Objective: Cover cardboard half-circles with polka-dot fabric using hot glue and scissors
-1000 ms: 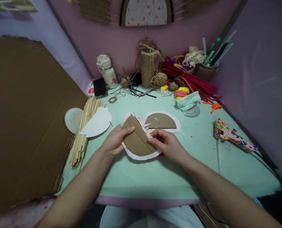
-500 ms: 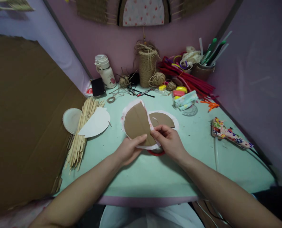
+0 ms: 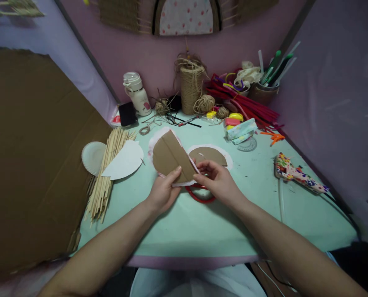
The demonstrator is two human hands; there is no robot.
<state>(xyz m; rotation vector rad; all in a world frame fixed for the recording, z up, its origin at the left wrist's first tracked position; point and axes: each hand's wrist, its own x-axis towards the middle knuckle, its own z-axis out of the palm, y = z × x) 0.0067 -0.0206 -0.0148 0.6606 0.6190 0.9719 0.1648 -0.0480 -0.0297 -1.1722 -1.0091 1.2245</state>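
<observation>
My left hand (image 3: 165, 189) grips a half-round cardboard piece (image 3: 171, 156) near its lower end, thumb on the brown face and fingers beneath. White fabric with pinkish spots shows around its curved rim and along its straight edge. My right hand (image 3: 217, 179) pinches the lower right corner of that piece between thumb and fingers. Behind it on the table lies a second cardboard half-round (image 3: 210, 156) on white material, partly covered by the held piece and my fingers. A red scissors handle (image 3: 202, 200) shows under my hands; the rest of it is hidden.
Wooden sticks (image 3: 108, 181) and a white paper shape (image 3: 124, 161) lie at left by a large cardboard sheet (image 3: 38, 156). A flower-patterned glue gun (image 3: 298, 175) with a cord rests at right. Twine (image 3: 192, 90), a bottle (image 3: 138, 95) and red pipe cleaners (image 3: 245, 101) stand along the back.
The held cardboard piece has shifted left and tilted further, uncovering more of the red handle and of the second half-round. Both hands still hold it.
</observation>
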